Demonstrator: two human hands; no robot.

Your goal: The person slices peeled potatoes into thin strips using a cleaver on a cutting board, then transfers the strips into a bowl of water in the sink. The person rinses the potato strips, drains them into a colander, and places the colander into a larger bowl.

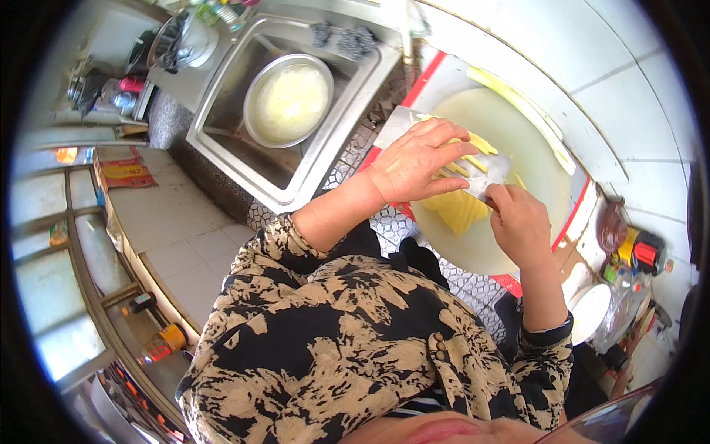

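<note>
My right hand (521, 222) grips the handle of a kitchen knife, whose wide metal blade (481, 176) lies over a round pale cutting board (488, 255). My left hand (429, 163) reaches across the blade from the left, palm down, fingers stretched and thumb apart. Cut yellow vegetable strips (484, 144) show around its fingers and on the blade; their kind is unclear. Nearer to me on the board lies a heap of thin yellow slices (458, 212). Long pale green stalks (518, 111) rest along the board's far right side.
Left of the board, a metal sink (214, 126) holds a steel basin (251, 111) with pale yellow contents. Bottles (643, 251) and a white bowl (589, 311) stand at the right. A tiled wall (621, 96) borders the red-edged table. Another bottle (163, 342) is at lower left.
</note>
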